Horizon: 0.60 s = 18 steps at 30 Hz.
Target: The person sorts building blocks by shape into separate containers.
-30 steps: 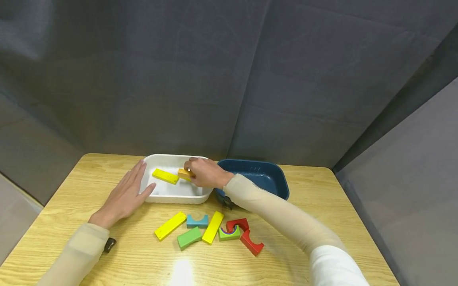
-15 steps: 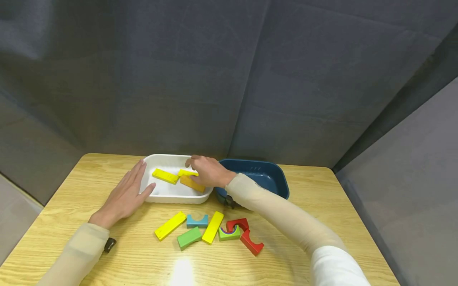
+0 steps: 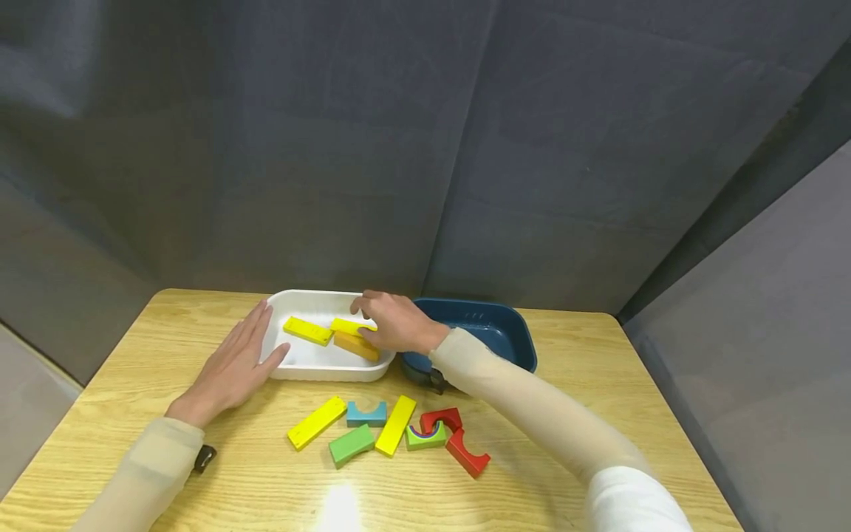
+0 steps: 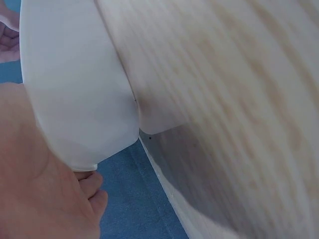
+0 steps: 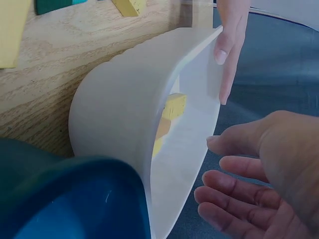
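My left hand [image 3: 229,362] rests on the left rim of the white basin [image 3: 319,374], fingers straight and thumb reaching over the edge. Above the basin's right side is my right hand [image 3: 402,323], its fingers loosely bent; the right wrist view shows nothing between the fingers and thumb. Inside the basin lie a yellow block [image 3: 308,330], a second yellow block [image 3: 347,326] and an orange block [image 3: 355,345]. The right hand overlaps the second yellow block's end in the head view.
A dark blue basin [image 3: 529,347] stands right of the white one, partly behind the right forearm. In front lie two yellow blocks [image 3: 317,423], a blue arch block [image 3: 366,414], a green block [image 3: 351,445], a light green arch block [image 3: 425,437] and red arch blocks [image 3: 467,454].
My right hand has let go of the orange block, which now lies in the white basin. That hand has drawn slightly to the right. The left hand stays on the rim.
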Motion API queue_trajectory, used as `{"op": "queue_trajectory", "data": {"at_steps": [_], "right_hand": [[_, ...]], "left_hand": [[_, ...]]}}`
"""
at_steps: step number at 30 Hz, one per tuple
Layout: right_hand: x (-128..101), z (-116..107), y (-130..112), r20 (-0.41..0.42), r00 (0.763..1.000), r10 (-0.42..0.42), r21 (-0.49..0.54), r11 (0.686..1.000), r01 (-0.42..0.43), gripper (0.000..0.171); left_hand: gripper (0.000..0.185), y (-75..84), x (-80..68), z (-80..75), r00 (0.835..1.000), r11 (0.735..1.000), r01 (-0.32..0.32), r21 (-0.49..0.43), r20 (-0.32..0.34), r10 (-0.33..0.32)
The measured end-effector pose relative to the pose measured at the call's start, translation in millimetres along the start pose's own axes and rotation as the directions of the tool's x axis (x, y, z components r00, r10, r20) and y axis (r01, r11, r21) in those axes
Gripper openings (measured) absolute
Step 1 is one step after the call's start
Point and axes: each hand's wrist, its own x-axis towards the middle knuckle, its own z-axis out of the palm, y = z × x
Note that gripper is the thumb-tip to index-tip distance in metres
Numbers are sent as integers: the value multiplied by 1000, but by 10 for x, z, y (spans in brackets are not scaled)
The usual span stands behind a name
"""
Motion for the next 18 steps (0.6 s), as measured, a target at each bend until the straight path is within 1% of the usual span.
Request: {"op": "queue_trajectory", "data": {"at_steps": [8,14,18], "right_hand": [[-91,-31,16,-30,999,-14,-8,1000,14,42],[-174,-49,41,-68,997,-43,-21,999,41,39],[-231,-75,40,-75,996,-44,-19,999,43,38]], "left_hand": [[91,9,19,-12,1000,1000,3,8,5,-3],[91,9,18,-19,1000,1000,2,7,9,-2],[91,6,27,-26,1000,1000,-5,9,6,5]]}}
